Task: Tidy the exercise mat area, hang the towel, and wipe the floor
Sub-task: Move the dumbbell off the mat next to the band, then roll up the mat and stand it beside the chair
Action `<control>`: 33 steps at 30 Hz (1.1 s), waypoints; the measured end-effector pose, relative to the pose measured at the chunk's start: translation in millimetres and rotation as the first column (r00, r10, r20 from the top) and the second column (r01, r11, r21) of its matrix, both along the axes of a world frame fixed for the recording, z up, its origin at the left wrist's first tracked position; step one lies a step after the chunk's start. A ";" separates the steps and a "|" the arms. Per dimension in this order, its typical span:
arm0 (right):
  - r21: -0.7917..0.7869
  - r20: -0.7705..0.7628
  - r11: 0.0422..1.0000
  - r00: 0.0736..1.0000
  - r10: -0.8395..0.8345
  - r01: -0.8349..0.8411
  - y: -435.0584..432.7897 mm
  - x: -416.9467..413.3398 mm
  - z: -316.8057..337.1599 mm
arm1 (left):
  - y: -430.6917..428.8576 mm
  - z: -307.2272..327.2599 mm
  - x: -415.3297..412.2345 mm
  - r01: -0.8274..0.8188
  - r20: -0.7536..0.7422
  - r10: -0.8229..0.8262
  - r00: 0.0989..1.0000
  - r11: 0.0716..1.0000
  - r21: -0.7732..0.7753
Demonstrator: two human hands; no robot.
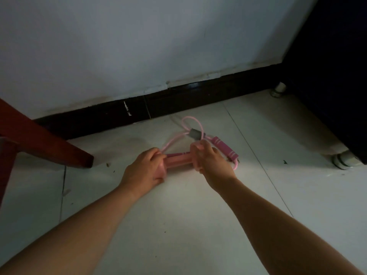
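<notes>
Pink bar (178,160): a short pink cylinder low over the pale tiled floor (178,215), lying crosswise between both hands; whether it touches the tiles cannot be told.
Left hand (146,168): on the bar's left end, fingers (156,153) curled around it in a grip.
Right hand (209,161): on the bar's right end, fingers (195,149) curled down over it, gripping; whether they also pinch the cord cannot be told.
Pink cord (189,116): a thin line looping on the floor just beyond the bar, running from the left hand up to a loop and back down past the right hand.
Grey sleeve (195,133): on the cord, just beyond the bar's right end, above the right knuckles.
Magenta foam handle (224,148): white-striped, lying on the floor just right of the bar, partly behind the right hand.
Skirting board (198,92): black, beyond the bar, at the foot of a white wall (139,46).
Wooden leg (49,143): red-brown, slanting to the floor well left of the bar.
Dark furniture (327,76): well right of the bar, standing on a grey castor (342,158).
</notes>
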State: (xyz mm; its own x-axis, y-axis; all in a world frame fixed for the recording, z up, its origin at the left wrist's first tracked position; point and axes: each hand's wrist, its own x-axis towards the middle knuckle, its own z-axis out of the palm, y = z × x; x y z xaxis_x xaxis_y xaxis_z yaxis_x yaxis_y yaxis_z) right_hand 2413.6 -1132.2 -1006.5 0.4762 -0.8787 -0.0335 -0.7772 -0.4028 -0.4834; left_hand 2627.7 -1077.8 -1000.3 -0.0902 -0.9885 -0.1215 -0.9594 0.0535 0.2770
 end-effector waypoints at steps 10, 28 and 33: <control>0.152 -0.302 0.987 0.949 0.087 -0.042 30.4 -64.4 40.9 | 2.8 5.0 -23.7 -0.003 0.176 0.008 0.984 1.000 -0.028; 0.351 -0.454 0.819 0.848 -0.275 0.454 260.3 -309.3 113.8 | -2.0 101.2 -219.1 0.751 0.287 -0.719 0.633 0.660 -0.003; 0.334 -0.507 0.820 0.822 -0.260 0.465 291.2 -370.0 142.2 | 15.5 125.9 -287.1 0.843 0.333 -0.801 0.497 0.537 0.034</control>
